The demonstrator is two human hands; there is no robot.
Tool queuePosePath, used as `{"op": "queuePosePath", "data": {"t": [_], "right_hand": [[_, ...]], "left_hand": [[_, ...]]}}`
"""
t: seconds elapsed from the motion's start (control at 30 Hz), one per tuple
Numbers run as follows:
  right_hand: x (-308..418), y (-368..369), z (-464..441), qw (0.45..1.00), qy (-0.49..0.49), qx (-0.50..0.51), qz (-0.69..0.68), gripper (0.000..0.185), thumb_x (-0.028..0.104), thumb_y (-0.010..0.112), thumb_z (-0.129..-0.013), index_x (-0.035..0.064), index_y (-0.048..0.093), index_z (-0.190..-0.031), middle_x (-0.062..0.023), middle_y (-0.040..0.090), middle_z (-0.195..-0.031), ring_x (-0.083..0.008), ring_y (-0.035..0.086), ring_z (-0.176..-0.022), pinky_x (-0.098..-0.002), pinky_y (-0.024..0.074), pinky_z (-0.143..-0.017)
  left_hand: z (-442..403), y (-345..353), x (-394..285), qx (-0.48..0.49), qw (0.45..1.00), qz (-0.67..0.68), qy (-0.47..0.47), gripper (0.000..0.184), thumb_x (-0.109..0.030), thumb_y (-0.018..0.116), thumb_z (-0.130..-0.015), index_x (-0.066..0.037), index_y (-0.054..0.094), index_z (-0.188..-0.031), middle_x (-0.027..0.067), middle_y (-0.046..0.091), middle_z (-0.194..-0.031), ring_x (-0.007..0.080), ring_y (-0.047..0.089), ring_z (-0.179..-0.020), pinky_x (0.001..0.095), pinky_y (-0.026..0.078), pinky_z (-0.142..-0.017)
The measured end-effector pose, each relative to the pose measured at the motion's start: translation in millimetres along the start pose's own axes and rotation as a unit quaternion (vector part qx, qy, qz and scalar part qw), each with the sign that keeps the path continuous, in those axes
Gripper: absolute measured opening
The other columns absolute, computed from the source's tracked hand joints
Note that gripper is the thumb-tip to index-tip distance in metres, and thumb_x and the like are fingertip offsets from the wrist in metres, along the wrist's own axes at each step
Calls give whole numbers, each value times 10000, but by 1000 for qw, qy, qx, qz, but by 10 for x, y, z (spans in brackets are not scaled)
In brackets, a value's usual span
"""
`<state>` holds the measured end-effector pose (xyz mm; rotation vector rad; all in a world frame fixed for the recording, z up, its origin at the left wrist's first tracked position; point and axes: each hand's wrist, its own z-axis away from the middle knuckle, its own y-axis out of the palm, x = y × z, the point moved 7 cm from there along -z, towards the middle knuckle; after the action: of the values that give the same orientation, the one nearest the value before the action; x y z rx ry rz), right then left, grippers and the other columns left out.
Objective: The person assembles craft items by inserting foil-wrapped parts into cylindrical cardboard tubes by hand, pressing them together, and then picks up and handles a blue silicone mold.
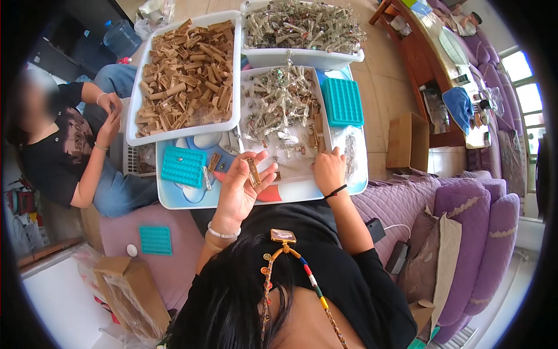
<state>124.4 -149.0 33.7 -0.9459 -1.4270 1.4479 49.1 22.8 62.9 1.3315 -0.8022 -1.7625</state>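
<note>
My left hand, palm up, holds a small brown cardboard piece between thumb and fingers. Over the near right corner of a white tray, my right hand is closed with its fingers pointing down; what they hold, if anything, is hidden. Clear plastic-wrapped bundles are heaped in that tray, with some brown pieces along its right side. Left of my left hand are a teal ridged mat and a small clear-wrapped item.
A white bin of brown cardboard pieces and another of wrapped bundles stand beyond the tray. Teal mats lie at right. A co-worker sits at left. A purple sofa and cardboard box are right.
</note>
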Motion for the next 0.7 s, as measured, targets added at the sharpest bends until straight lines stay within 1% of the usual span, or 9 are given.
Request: {"op": "queuePosePath", "data": {"t": [0.17,0.23,0.27,0.37,0.43,0.47,0.53,0.57,0.7], "right_hand": [[-46,28,-21,999,8,-6,-37,92,100,521,-630,47,592,-605,-82,580,-699,-270,472,-827,-392,350,-659],[-66,52,-27,1000,21,5,-22,71,146,596,-616,80,576,-630,-57,575,-726,-257,471,-843,-402,360,-694],[-62,31,-24,1000,21,5,-22,71,146,596,-616,80,576,-630,-57,575,-726,-257,471,-843,-402,360,-694],[-11,-221,5,996,8,-24,-87,74,130,599,-625,62,576,-642,-69,571,-726,-249,506,-782,-389,385,-660],[128,-499,38,954,-35,-36,-296,92,115,613,-644,33,577,-663,-83,566,-730,-242,532,-695,-353,413,-605],[203,-596,52,927,-66,-44,-365,116,99,632,-657,6,572,-693,-88,559,-727,-237,532,-633,-305,422,-560],[375,-840,110,903,-109,-61,-412,98,96,631,-649,37,564,-686,-79,549,-709,-253,528,-713,-334,393,-634],[450,-969,162,893,-147,-100,-413,114,95,639,-649,42,556,-706,-70,544,-718,-247,524,-699,-328,393,-627],[605,-1038,211,869,-205,-145,-426,146,86,638,-650,45,550,-760,-73,538,-762,-247,518,-693,-324,402,-639]], "left_hand": [[-25,25,45,1,1000,7,-17,281,-243,419,-862,-56,414,-1072,122,435,-1168,325,492,-1009,392,439,-855],[-36,50,92,13,999,11,-29,288,-245,415,-864,-53,416,-1078,122,433,-1173,324,496,-1005,394,440,-852],[-40,54,114,16,999,13,-35,291,-249,411,-866,-51,419,-1079,119,437,-1170,321,497,-1005,397,437,-852],[-55,65,170,18,999,14,-49,290,-253,412,-866,-50,420,-1073,119,443,-1166,321,501,-998,397,433,-856],[-59,66,198,8,999,5,-53,300,-259,411,-865,-47,416,-1079,123,435,-1178,319,498,-1004,394,434,-859],[-59,64,213,0,998,-6,-57,311,-264,409,-865,-44,413,-1085,128,427,-1189,317,496,-1009,391,434,-861],[-59,85,231,-2,998,-2,-60,302,-261,416,-864,-50,409,-1081,122,442,-1172,295,510,-992,383,436,-854],[-59,90,239,-4,998,1,-62,294,-259,422,-863,-56,406,-1076,117,457,-1156,274,524,-975,375,437,-847],[-64,68,276,13,998,-31,-57,306,-260,434,-859,-52,399,-1081,112,481,-1121,229,542,-947,357,444,-831]]}}
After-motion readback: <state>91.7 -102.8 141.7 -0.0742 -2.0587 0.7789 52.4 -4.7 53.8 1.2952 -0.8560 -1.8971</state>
